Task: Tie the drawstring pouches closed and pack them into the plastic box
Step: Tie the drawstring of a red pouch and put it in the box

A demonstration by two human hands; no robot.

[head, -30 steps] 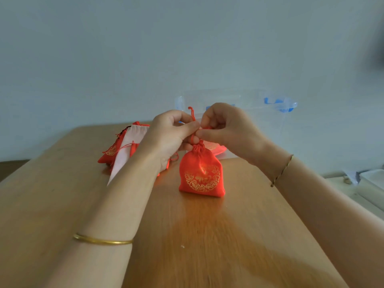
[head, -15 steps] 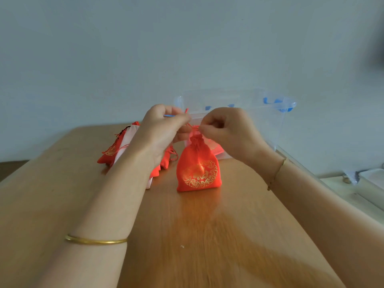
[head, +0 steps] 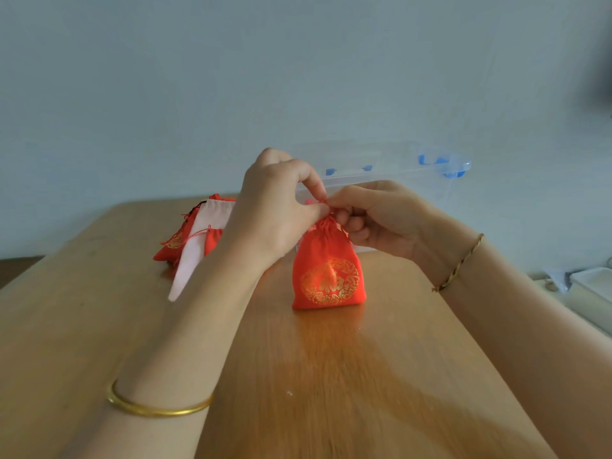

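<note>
**While the knot is tied**

Because left hand (head: 275, 207) and right hand (head: 374, 220) both pinch the drawstring (head: 322, 202) atop the red pouch (head: 328, 276) standing at frame centre, tying seems under way; next comes a firm cinch, then the plastic box (head: 397, 185) behind.

Red pouch (head: 328, 270) with gold round pattern, clear box (head: 390, 180) with blue clips, brown table (head: 298, 376)
</note>
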